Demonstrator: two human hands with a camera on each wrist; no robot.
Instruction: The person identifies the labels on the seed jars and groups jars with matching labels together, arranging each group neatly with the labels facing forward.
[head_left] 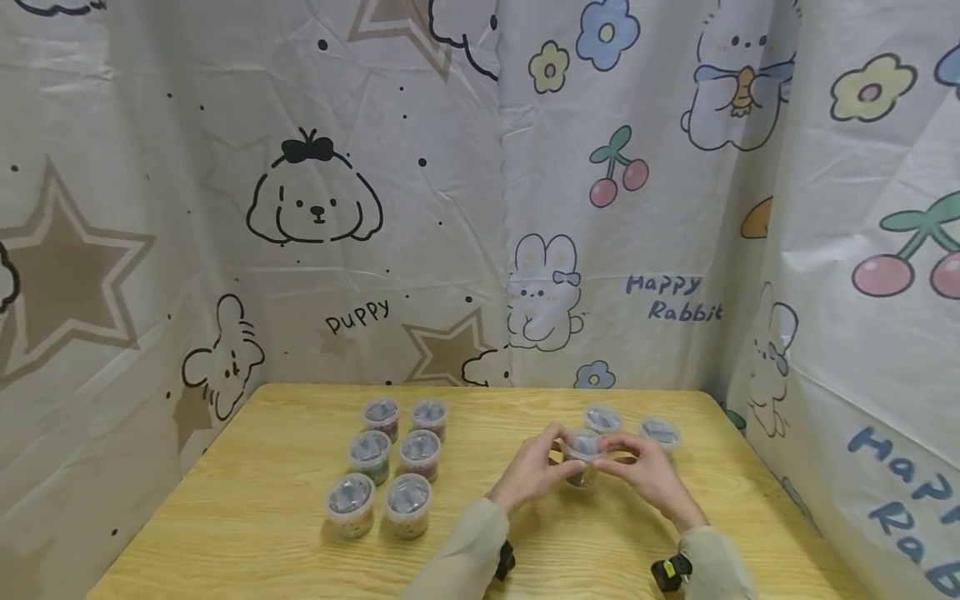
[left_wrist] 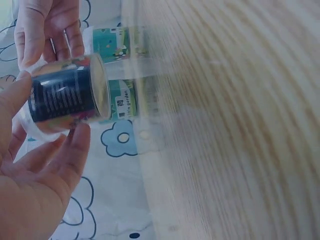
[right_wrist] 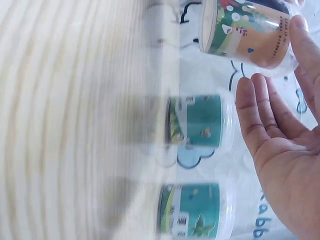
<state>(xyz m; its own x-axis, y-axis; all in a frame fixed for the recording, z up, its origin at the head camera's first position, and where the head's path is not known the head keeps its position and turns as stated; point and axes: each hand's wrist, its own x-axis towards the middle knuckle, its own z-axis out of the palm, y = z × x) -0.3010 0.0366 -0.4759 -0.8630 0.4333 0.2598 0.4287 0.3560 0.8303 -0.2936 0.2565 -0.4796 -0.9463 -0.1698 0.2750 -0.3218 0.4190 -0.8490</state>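
Both hands hold a small clear-lidded plastic tub (head_left: 585, 442) by its upper rim, right of the table's middle. My left hand (head_left: 527, 470) grips its left side, thumb in front and fingers behind. My right hand (head_left: 649, 477) pinches the right side of the rim. A dark label panel shows on the tub (left_wrist: 62, 95) in the left wrist view, and its base appears raised off the table. In the right wrist view the tub (right_wrist: 248, 34) has a flowered orange and green side. Two teal-labelled tubs, one farther back (head_left: 602, 416) and one to the right (head_left: 661, 432), stand just beyond the hands.
On the table's left half, several similar lidded tubs stand in two columns, among them a front-left tub (head_left: 350, 505) and a back-right tub (head_left: 429, 415). Printed curtains (head_left: 450, 208) enclose the wooden table (head_left: 247, 500) at the back and sides.
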